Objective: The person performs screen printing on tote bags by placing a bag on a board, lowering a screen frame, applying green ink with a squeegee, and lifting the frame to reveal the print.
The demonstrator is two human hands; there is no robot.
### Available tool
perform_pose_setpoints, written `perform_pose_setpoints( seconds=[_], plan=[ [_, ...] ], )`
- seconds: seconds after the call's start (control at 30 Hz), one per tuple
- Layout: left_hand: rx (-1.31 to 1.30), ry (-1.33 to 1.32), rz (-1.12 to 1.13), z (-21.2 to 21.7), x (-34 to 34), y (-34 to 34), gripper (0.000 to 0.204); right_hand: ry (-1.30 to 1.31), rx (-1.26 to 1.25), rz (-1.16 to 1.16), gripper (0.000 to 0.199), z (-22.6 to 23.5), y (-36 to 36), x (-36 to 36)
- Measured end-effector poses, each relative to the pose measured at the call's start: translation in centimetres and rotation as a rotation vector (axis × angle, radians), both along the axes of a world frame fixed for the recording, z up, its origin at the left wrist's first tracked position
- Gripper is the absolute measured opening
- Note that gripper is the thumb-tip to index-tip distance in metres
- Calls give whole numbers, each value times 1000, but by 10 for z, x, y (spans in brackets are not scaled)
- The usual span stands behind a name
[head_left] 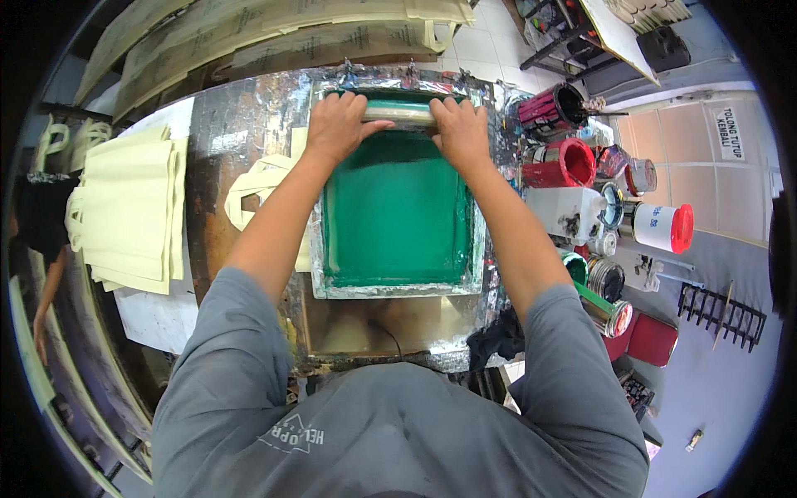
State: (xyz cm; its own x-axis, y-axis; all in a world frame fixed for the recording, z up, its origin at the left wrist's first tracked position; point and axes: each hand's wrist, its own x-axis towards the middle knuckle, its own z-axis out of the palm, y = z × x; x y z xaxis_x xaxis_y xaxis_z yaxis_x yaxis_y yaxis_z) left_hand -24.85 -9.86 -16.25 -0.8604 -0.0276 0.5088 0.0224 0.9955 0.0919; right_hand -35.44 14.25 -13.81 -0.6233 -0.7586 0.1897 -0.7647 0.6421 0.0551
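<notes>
From the head camera, the left hand [336, 124] and right hand [459, 131] are both gripping a squeegee [398, 112], fingers wrapping over its pale, rounded handle at the far end of a printing screen [397, 214]. The squeegee is looking stiff and light, best held as here, one hand toward each end. The screen's mesh is lying flat and glossy with wet green ink, likely slippery, inside a foil-taped frame resting on the worn counter [207, 166]. Soft cream cloth bags [133, 212] are lying stacked to the left; hard, round paint cans [564, 162] are crowding the right.
</notes>
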Motion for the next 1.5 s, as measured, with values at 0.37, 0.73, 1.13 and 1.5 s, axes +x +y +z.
perform_pose_setpoints(
  seconds=[0.37,0.73,1.13,1.5],
  plan=[
    [73,-135,23,2,164,76,66,-117,-2,26,61,7,76,157],
    [306,-9,120,55,265,121,94,-176,58,9,47,22,108,219],
    [721,-61,370,-17,347,113,99,-141,-61,-4,60,86,119,259],
    [506,37,725,-27,275,90,84,194,-392,54,54,248,49,144]
  ],
)
